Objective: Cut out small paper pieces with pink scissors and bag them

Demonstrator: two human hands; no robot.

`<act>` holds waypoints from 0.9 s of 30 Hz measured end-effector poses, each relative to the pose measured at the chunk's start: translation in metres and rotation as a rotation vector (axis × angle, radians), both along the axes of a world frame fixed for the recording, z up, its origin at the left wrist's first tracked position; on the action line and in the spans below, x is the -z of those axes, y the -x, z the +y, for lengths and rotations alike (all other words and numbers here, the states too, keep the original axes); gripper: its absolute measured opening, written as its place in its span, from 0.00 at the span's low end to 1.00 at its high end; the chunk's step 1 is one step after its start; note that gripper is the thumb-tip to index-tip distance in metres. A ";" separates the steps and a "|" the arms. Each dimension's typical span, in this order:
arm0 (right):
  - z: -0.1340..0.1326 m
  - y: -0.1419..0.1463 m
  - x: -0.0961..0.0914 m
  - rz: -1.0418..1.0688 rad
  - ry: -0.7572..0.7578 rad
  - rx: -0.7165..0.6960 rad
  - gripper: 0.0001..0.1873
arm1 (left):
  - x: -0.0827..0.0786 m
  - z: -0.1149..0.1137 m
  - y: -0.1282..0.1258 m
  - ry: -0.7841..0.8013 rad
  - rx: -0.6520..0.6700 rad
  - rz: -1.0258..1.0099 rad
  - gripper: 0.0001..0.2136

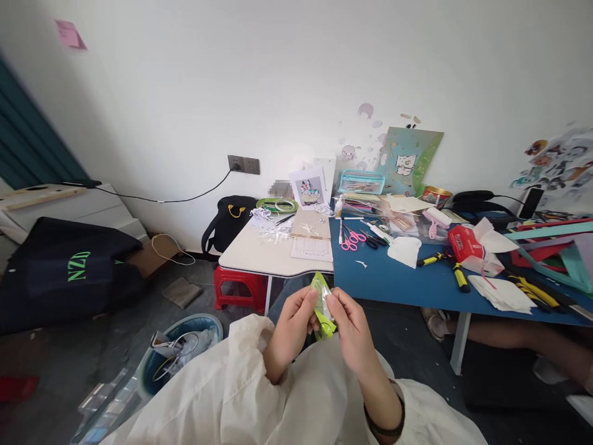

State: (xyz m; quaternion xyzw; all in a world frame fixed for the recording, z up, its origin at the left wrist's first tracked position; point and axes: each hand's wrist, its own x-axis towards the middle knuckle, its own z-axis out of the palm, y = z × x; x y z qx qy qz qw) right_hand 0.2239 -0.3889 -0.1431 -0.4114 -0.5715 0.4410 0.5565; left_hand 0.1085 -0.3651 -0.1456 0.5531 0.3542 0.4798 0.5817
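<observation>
A small green and silver wrapper (323,303) is held between my two hands, over my lap and just short of the table edge. My left hand (291,327) pinches its left side between thumb and fingers. On the opposite side my right hand (351,330) grips the silvery part the same way. What the wrapper contains, if anything, cannot be made out. Beyond my hands, the white table (259,256) carries paper scraps (273,228), a printed sheet (311,249) and a picture card (309,190).
On the blue table (380,281) lie pink scissors (354,238), yellow-black pliers (461,278), a red tissue pack (470,247) and napkins (503,293). A blue waste bin (146,371) stands at lower left, a red stool (238,287) under the white table. Another person's leg (519,343) shows at right.
</observation>
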 end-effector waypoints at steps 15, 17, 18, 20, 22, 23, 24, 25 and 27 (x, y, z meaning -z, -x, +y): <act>0.000 -0.012 -0.009 -0.552 0.006 0.089 0.15 | -0.008 -0.003 0.002 -0.208 0.035 0.345 0.18; -0.004 -0.013 -0.012 -0.706 0.006 0.110 0.13 | -0.011 -0.003 0.003 -0.230 0.037 0.430 0.18; -0.007 -0.012 -0.013 -0.780 0.007 0.121 0.13 | -0.011 -0.003 0.003 -0.229 0.042 0.471 0.18; -0.011 -0.010 -0.013 -0.924 0.015 0.148 0.12 | -0.009 -0.001 0.004 -0.208 0.058 0.548 0.19; -0.015 -0.005 -0.011 -1.058 0.038 0.169 0.11 | -0.006 0.001 0.005 -0.174 0.072 0.621 0.19; -0.016 -0.003 -0.010 -1.119 0.054 0.174 0.11 | -0.004 0.002 0.006 -0.159 0.080 0.652 0.19; -0.016 -0.001 -0.009 -1.175 0.069 0.176 0.10 | -0.002 0.003 0.007 -0.146 0.090 0.678 0.19; -0.016 0.002 -0.008 -1.225 0.084 0.177 0.10 | 0.000 0.003 0.008 -0.138 0.103 0.698 0.18; -0.014 0.005 -0.006 -1.305 0.104 0.182 0.08 | 0.003 0.005 0.009 -0.136 0.139 0.714 0.19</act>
